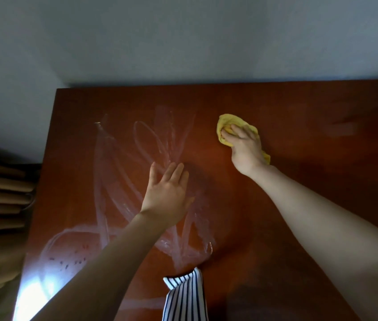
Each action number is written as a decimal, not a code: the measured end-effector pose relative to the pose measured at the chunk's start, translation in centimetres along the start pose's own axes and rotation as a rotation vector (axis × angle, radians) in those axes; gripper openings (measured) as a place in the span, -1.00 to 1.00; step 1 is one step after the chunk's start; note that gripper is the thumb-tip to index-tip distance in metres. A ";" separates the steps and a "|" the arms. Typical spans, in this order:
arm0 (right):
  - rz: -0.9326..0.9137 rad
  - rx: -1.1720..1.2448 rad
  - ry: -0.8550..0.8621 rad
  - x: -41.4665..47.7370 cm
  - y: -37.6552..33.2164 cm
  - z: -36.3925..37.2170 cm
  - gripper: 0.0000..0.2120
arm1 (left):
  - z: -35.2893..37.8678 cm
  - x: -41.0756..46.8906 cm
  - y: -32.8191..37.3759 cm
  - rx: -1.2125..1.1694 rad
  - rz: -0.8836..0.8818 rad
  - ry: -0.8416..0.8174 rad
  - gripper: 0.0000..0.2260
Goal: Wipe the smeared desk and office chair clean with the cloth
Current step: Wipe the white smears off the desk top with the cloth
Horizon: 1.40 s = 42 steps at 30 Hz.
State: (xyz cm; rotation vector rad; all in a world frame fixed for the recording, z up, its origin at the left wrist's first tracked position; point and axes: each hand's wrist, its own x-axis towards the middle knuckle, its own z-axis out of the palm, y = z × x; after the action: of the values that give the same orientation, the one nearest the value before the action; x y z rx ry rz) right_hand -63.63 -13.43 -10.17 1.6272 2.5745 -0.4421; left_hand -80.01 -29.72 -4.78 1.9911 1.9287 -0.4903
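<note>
A reddish-brown wooden desk fills the view. Whitish smears loop across its left half, from the far middle down to the near left corner. My right hand presses a crumpled yellow cloth onto the desk right of the smears, fingers curled over it. Flat on the desk, my left hand rests with fingers together and extended, lying on the smeared patch and holding nothing. The office chair is not in view.
A pale wall stands right behind the desk's far edge. Beige pleated curtains hang past the left edge. A striped piece of my clothing hangs over the near edge. A faint smudge marks the far right.
</note>
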 end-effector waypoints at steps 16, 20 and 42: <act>0.080 0.056 -0.026 -17.0 -8.0 4.4 -0.41 | 4.1 -11.2 -1.8 0.006 0.174 0.024 -0.44; 0.174 0.099 0.066 -22.5 -10.4 6.7 -0.45 | 5.7 -14.3 -2.1 -0.004 0.246 0.009 -0.39; -0.007 0.071 0.183 -38.4 -9.2 11.2 -0.38 | 8.6 -16.7 2.8 0.118 0.491 -0.122 -0.20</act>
State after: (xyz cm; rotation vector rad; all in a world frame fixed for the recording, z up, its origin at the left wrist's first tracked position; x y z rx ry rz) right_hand -56.06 -53.72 -11.12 1.7599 2.7249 -0.4074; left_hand -77.88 -48.61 -4.73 2.3432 1.2982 -0.5824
